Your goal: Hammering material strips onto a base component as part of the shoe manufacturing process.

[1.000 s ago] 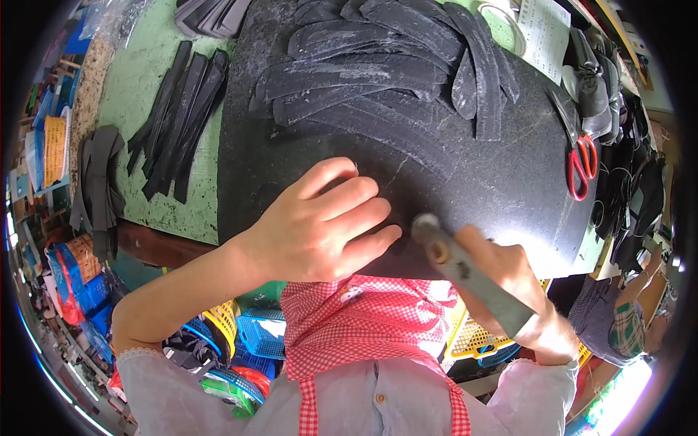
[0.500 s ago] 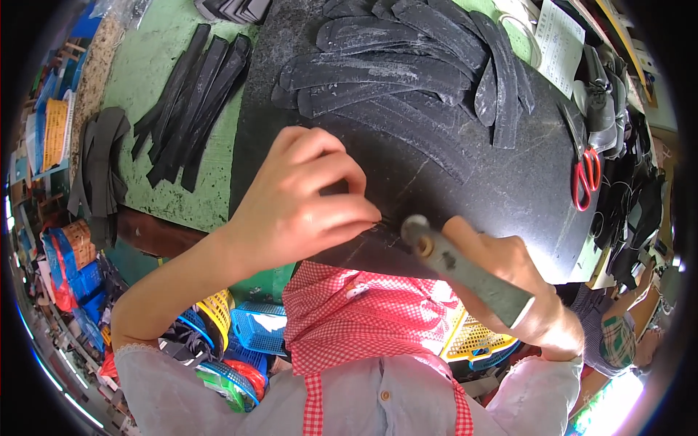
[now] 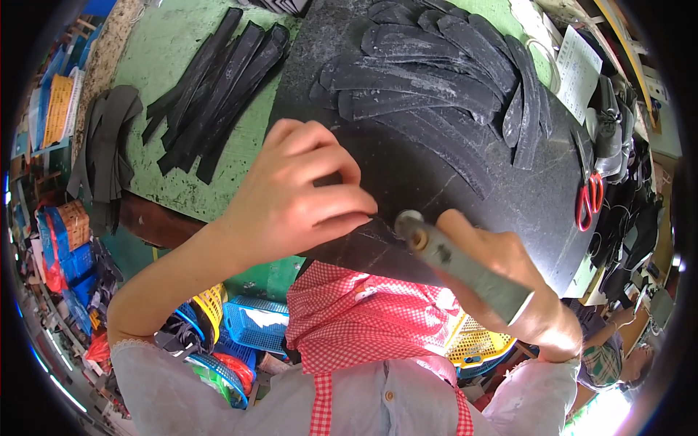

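My left hand [image 3: 298, 192] is closed, thumb and forefinger pinched low over the black work surface [image 3: 392, 163]. What sits in the pinch, if anything, is too dark and small to name. In my right hand [image 3: 502, 261] is a hammer [image 3: 469, 270] with a grey metal head. Its round face points toward my left fingertips, a short gap away from them. The handle is mostly hidden beneath the head and my fingers. Beyond both hands lies a loose pile of black curved strips [image 3: 429, 76], dusted with pale powder.
More black strips [image 3: 218, 94] lie on the green tabletop [image 3: 145, 54] at the left, near grey strips [image 3: 105, 145] at its edge. Red-handled scissors [image 3: 590, 192] and a paper sheet [image 3: 579, 73] are at the right. Blue [image 3: 254, 320] and yellow baskets [image 3: 476, 341] stand below.
The strips, tabletop and scissors appear shifted in the picture, as the view has turned slightly. Both hands keep nearly the same pose, with the hammer head slightly farther left in view.
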Demonstrator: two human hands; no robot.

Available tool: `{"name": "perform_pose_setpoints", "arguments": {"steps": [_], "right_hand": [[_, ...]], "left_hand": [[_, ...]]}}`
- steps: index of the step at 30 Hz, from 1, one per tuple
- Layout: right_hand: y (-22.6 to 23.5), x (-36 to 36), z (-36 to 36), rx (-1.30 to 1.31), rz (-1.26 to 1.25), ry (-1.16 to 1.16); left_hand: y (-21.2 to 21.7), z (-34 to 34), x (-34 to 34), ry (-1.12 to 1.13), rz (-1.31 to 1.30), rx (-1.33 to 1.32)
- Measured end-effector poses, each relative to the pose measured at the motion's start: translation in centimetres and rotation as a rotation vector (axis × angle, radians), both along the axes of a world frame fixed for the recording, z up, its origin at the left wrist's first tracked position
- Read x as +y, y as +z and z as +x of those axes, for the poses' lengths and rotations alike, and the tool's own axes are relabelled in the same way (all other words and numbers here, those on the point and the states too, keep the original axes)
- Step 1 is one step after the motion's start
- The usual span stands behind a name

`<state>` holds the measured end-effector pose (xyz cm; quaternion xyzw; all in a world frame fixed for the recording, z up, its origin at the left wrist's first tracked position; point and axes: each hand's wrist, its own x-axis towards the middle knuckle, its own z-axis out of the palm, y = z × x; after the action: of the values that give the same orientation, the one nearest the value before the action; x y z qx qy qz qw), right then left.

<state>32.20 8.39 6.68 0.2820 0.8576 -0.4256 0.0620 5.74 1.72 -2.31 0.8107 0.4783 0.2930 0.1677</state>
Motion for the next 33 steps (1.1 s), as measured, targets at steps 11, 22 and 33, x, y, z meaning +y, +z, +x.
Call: {"name": "perform_pose_setpoints", "arguments": {"steps": [11, 22, 33], "right_hand": [[-0.6, 0.1, -1.8, -0.04, 0.094, 0.031], [-1.0, -0.1, -4.7, 0.002, -0.003, 0.128], [-0.8, 0.7, -6.5, 0.024, 0.01, 0.094]], "left_hand": [[-0.4, -1.2, -1.4, 0.027, 0.204, 0.078], [-0.3, -3.4, -2.7, 0.155, 0.111, 0.07], [-0.4, -4.5, -4.4, 0.231, 0.107, 0.057]]}}
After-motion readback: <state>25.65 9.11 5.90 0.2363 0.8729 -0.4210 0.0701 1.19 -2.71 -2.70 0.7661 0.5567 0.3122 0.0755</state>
